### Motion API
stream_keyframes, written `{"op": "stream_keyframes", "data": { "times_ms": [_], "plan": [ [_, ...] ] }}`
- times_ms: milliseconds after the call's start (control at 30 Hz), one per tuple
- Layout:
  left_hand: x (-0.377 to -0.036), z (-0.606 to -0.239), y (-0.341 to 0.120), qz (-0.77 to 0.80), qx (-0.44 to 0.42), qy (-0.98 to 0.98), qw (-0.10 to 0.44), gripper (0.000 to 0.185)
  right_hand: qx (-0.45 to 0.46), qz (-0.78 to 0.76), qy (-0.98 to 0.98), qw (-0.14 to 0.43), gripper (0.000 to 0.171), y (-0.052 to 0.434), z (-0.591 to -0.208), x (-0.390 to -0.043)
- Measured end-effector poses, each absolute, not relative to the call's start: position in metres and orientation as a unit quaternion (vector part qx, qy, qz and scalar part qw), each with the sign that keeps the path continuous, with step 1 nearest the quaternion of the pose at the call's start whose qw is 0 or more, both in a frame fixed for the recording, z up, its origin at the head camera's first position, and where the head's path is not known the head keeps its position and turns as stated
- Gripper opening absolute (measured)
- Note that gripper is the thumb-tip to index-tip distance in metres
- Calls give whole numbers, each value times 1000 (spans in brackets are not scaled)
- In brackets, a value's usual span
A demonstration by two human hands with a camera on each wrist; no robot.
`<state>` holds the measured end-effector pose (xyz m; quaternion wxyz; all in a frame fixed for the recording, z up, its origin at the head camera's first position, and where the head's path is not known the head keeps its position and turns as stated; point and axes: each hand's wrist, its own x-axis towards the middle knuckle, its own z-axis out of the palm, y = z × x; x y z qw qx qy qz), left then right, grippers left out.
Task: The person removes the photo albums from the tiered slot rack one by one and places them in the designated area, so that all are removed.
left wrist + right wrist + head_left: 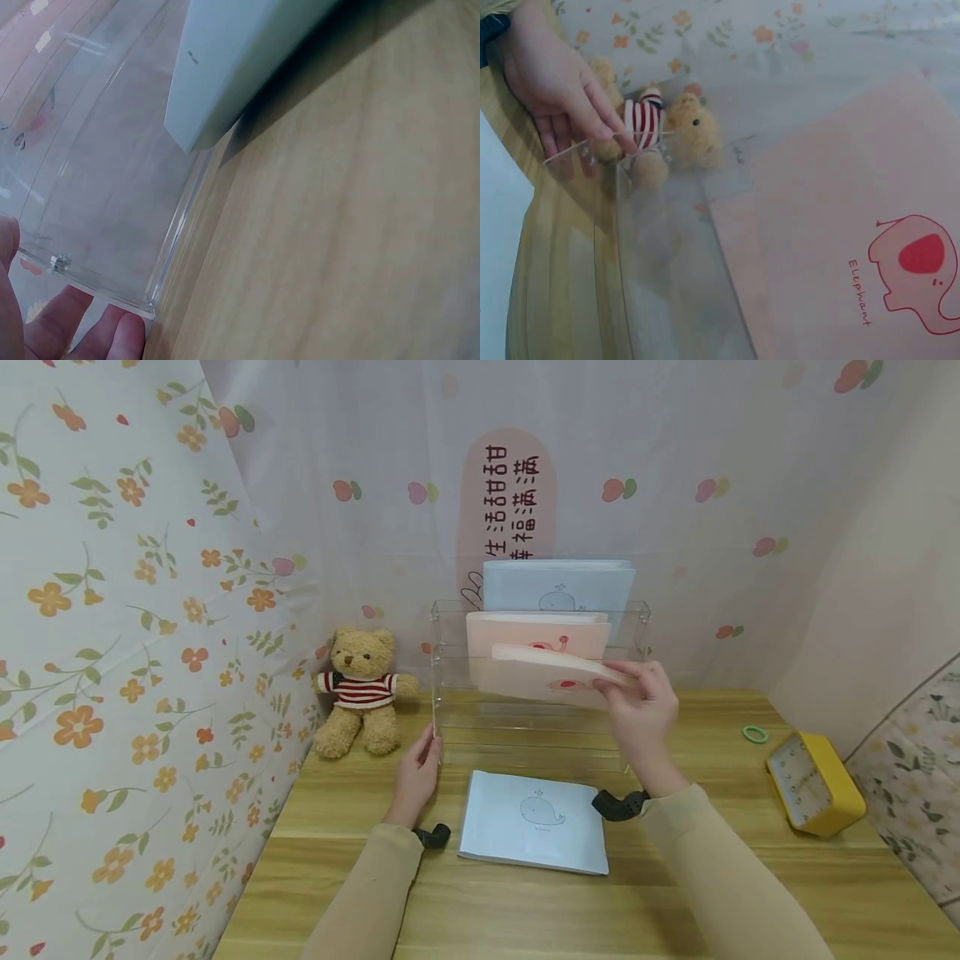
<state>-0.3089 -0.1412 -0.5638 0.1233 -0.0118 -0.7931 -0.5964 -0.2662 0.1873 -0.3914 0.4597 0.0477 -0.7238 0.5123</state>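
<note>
My right hand point(643, 706) pinches the right end of a pink elephant booklet point(525, 673), tilted at the front of a clear acrylic rack point(437, 685). The right wrist view shows that pink cover point(817, 195) close up, with a red elephant drawing. My left hand point(417, 772) grips the rack's lower left side edge; in the left wrist view its fingers point(64, 319) lie about the clear panel point(112, 187). Another pink booklet point(487, 633) and, behind it, a blue whale booklet point(517, 585) stand in the rack's upper tiers.
Flat on the wooden table, in front of the rack, lies a blue whale booklet point(495, 827). A teddy bear point(363, 693) sits left of the rack. To the right are a yellow clock point(832, 789) and a green ring point(754, 734). Patterned curtains point(135, 610) enclose the table.
</note>
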Motion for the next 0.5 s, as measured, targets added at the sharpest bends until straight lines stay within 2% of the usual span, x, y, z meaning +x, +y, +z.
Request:
{"op": "stream_keyframes", "data": {
  "times_ms": [367, 500],
  "plan": [
    [-307, -562, -142, -591, -12, -796, 129, 44, 10, 527, -704, 476, 34, 236, -423, -219],
    [-308, -562, -142, -589, -10, -797, 131, 43, -38, 536, -692, 482, 39, 258, -437, -201]
  ]
}}
